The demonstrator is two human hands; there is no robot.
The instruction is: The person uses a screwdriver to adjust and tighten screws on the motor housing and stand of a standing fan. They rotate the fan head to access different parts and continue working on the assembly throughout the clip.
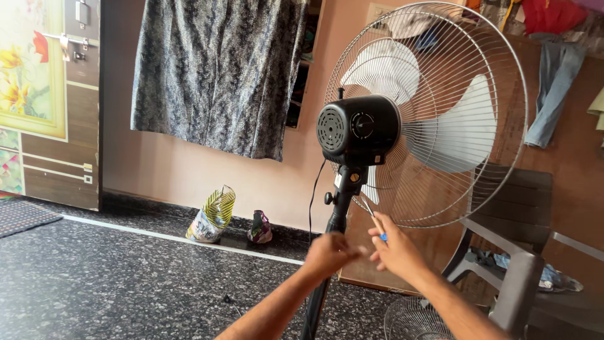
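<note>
While both hands meet at six o'clock below the motor housing (357, 129) of the pedestal fan (428, 113), the right hand (397, 252) pinches a blue-handled screwdriver (375, 223), tip aimed at eleven o'clock toward the fan's neck. Left hand (330, 253): fingers curled together just beside the pole (336, 220); whether they hold anything cannot be told. Grey plastic chair (516, 220) at three o'clock.

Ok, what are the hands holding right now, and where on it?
The right hand grips a screwdriver by its blue handle. The left hand seems empty.
</note>
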